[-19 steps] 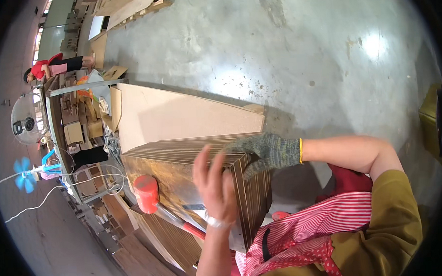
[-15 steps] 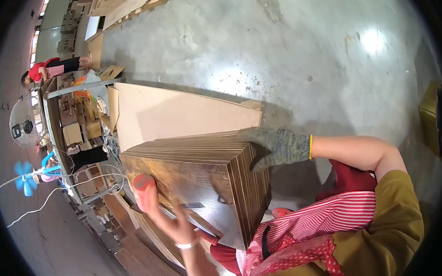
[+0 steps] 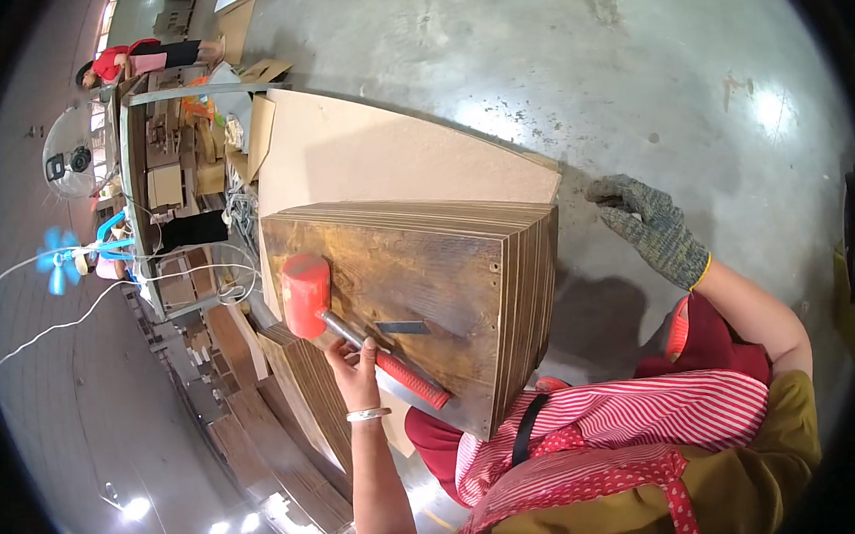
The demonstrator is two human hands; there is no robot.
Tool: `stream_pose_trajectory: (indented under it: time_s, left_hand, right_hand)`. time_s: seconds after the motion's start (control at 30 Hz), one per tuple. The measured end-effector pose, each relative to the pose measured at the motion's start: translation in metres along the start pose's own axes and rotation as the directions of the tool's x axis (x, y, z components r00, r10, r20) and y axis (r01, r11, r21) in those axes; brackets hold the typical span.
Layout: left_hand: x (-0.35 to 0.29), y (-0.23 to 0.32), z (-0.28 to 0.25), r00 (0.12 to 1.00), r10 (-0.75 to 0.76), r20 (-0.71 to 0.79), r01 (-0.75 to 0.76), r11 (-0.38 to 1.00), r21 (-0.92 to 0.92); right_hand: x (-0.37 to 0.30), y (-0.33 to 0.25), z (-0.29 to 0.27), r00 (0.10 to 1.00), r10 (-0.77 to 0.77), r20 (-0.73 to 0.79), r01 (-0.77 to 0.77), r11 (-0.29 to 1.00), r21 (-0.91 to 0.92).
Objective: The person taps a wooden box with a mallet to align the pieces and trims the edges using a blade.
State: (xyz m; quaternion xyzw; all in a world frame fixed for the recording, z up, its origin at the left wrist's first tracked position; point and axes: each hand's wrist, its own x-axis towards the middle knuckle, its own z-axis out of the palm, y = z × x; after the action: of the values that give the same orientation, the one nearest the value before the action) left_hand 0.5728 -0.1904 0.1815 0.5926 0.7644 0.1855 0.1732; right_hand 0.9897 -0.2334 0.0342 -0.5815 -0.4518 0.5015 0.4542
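A mallet [image 3: 308, 296] with a red head, metal shaft and red ribbed grip is over the upper board of a stack of brown wooden boards [image 3: 447, 285]. My bare left hand [image 3: 354, 370], with a bangle at the wrist, has its fingers and thumb closed around the mallet's shaft just below the head. A small dark flat strip [image 3: 403, 327] shows on the board's stained face beside the mallet. To the right of the stack, apart from it, my right hand [image 3: 650, 229] in a grey-green knitted glove is in the air, fingers loosely bent and nothing visible in them.
A large pale board [image 3: 394, 154] lies beyond the stack. More stacked boards [image 3: 304, 387] stand at its lower left. A metal-framed bench [image 3: 133, 184] with a blue fan [image 3: 60, 259] and white cables is at the left. Another person [image 3: 151, 59] stands far off, upper left.
My right hand has let go of the stack's corner and moved away to the right. My left hand, blurred near the mallet before, now grips its shaft. The view has shifted.
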Motion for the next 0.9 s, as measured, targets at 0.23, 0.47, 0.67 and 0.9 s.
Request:
stream_pose_trajectory:
  time_s: [0.23,0.47,0.67,0.9]
  left_hand:
    - [-0.025,0.088,0.000,0.647,0.624,0.438,-0.746,0.399,0.533]
    - [0.002,0.082,0.003,0.403,0.667,0.626,-0.882,0.100,0.461]
    - [0.015,0.084,0.010,0.402,0.674,0.620,-0.885,0.113,0.452]
    - [-0.004,0.161,0.017,0.709,0.626,0.326,-0.636,0.767,-0.089]
  right_hand:
    - [0.001,-0.025,-0.014,0.988,-0.143,-0.054,0.146,0.987,0.071]
    - [-0.032,0.004,-0.025,0.990,0.099,-0.100,-0.065,0.953,0.297]
    - [-0.048,0.015,-0.019,0.986,0.160,-0.055,-0.133,0.934,0.331]
    - [-0.051,-0.007,-0.007,0.994,0.092,0.056,-0.103,0.965,0.243]
